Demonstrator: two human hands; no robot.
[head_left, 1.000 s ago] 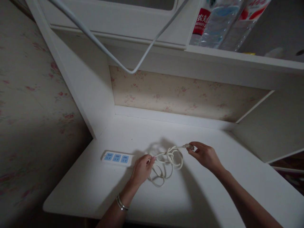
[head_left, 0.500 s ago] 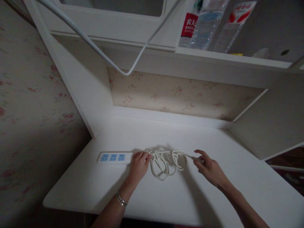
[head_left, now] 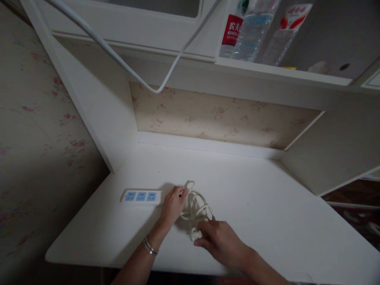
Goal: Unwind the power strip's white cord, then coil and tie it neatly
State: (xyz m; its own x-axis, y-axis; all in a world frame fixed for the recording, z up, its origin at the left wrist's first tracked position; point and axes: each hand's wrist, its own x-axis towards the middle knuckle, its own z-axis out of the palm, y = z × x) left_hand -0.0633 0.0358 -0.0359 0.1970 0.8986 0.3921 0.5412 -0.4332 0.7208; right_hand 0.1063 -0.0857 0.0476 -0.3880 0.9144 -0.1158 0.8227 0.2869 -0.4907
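A white power strip (head_left: 145,196) with blue socket faces lies on the desk, its right end behind my left hand (head_left: 173,206). The fingers of that hand are closed on the white power cord (head_left: 194,208) where it leaves the strip. The cord is bunched in loose, tangled loops between my hands. At the near side of the loops, my right hand (head_left: 218,241) pinches the cord's white plug (head_left: 196,234). The plug's prongs cannot be made out.
The white desk (head_left: 237,174) ends in a rounded near-left corner. Above it, plastic bottles (head_left: 253,31) stand on a shelf. A thick grey-white bent tube (head_left: 157,90) hangs in front of the cabinet. Side panels (head_left: 97,99) rise at both ends.
My right hand has moved left and toward me, bringing the cord's end to the near side of the bundle. The loops are drawn closer to my left hand, which stays by the strip.
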